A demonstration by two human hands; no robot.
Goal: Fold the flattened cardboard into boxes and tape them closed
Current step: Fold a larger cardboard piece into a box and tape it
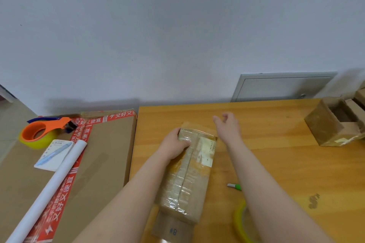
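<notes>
A long brown cardboard box [189, 175], covered in clear tape, lies on the wooden table [276, 163] in front of me. Its near flap, marked "#B", lies flat on the table. My left hand [174, 145] rests on the far left part of the box top, fingers curved over the edge. My right hand [227, 126] hovers above the table just beyond the far right corner of the box, fingers loosely spread, holding nothing. A roll of yellow-rimmed clear tape [242, 223] sits under my right forearm.
A big carton [102, 154] with red printed tape stands left of the table, bearing an orange tape dispenser [42, 130], a notepad with a pen [54, 154] and a white paper roll [51, 187]. A green-tipped pen [234, 186] lies on the table. Open taped boxes [333, 122] stand far right.
</notes>
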